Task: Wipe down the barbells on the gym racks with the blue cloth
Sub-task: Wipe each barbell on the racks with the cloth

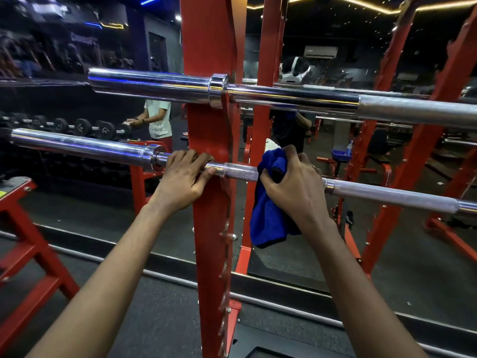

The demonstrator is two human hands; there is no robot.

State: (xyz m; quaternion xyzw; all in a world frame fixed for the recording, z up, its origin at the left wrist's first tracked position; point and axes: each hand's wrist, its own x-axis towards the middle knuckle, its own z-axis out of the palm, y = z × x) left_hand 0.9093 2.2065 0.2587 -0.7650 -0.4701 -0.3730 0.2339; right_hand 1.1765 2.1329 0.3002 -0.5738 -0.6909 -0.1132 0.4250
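Note:
Two chrome barbells rest across a red rack upright [206,47]. The upper barbell [284,95] spans the frame at chest height. On the lower barbell [85,146], my left hand [184,177] grips the shaft just right of the sleeve collar, in front of the upright. My right hand [294,182] is closed around the blue cloth [267,215], pressing it over the lower barbell's shaft right of the upright. Most of the cloth hangs below the bar.
A mirror behind the rack reflects the gym, me and a person in a white shirt [158,120] by a dumbbell row [82,126]. A red bench frame [28,233] stands at the left. Another red upright [413,140] slants at the right.

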